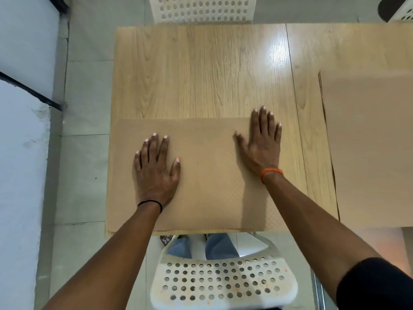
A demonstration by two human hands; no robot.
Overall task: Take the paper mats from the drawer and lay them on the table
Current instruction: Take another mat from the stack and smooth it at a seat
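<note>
- I saw one brown paper mat (207,175) flat on the near end of the wooden worktop (201,70), its near edge about level with the worktop's near edge.
- Left hand (156,171) lay palm down on the mat's left part, fingers straight and spread, holding nothing.
- Right hand (261,144) lay flat on the mat's far right corner, fingertips reaching past the far edge onto bare wood; that grip was also splayed flat, clamped on nothing.
- So the mat sat under both palms, between them and the worktop.
- Mat's long axis ran left to right across my view, short sides pointing away from me.
- Second paper mat (371,148) lay on the worktop well to the right, partly cut by the frame; its edges were slightly skewed.
- Count: two mats, two hands, three white perforated chairs (223,285), one near, two far.
- Black band (150,203) on the left wrist, orange band (271,172) on the right.
</note>
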